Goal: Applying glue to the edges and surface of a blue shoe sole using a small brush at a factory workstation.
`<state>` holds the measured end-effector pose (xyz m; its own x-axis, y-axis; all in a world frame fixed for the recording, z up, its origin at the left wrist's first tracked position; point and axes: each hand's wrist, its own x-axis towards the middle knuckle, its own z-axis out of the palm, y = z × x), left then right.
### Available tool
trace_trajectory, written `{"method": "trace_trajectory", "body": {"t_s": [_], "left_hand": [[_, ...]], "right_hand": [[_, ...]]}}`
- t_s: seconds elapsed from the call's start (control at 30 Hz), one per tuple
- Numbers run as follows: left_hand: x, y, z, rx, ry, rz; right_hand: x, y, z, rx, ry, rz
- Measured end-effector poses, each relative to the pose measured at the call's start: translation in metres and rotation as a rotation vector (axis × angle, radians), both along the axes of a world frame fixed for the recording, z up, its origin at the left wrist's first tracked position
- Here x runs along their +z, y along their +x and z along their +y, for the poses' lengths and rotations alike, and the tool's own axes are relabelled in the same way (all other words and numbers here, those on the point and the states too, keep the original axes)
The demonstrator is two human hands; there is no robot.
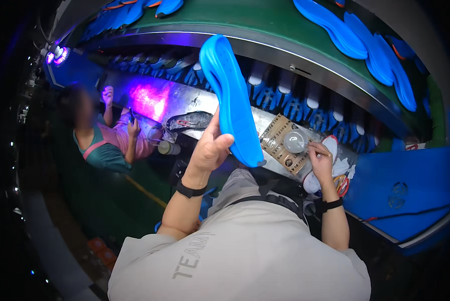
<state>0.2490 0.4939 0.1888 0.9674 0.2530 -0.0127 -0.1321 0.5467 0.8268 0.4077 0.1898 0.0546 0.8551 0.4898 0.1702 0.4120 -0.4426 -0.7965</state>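
Observation:
A long blue shoe sole [233,108] stands tilted up in front of me, its heel end lower and nearest my body. My left hand [212,150] grips it by its left edge, the fingers mostly hidden behind it. To the right, my right hand [320,159] is closed in a pinch beside a round whitish bowl [295,141]. Whatever thin thing is between those fingers is too small to make out. The bowl sits on a brown printed cardboard piece [275,135] on the metal bench.
Blue soles [335,27] lie on a green conveyor belt [245,17] above the bench. Shoe uppers [305,118] line the shelf below it. A dark shoe piece [189,121] lies on the bench; white-and-red items [330,145] are at right. A co-worker [104,130] sits at left, near purple light.

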Motion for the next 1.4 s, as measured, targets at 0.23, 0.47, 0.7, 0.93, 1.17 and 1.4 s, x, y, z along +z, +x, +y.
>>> {"method": "trace_trajectory", "body": {"t_s": [0.23,0.47,0.7,0.93,1.17,1.4], "left_hand": [[0.005,-0.015,-0.021,-0.146,-0.073,0.069],[0.022,-0.016,-0.043,-0.223,-0.020,0.123],[0.029,-0.020,-0.053,-0.251,0.034,0.128],[0.031,-0.013,-0.055,-0.267,0.001,0.109],[0.034,-0.006,-0.056,-0.218,0.053,0.099],[0.031,-0.003,-0.060,-0.236,0.047,0.081]], "right_hand": [[0.132,-0.010,0.036,0.112,0.263,0.013],[0.178,0.000,0.055,0.328,0.424,-0.249],[0.184,-0.002,0.048,0.313,0.389,-0.328],[0.180,-0.020,0.029,0.366,0.380,-0.241],[0.186,-0.021,0.011,0.435,0.382,-0.060],[0.181,-0.023,0.014,0.331,0.430,-0.126]]}}
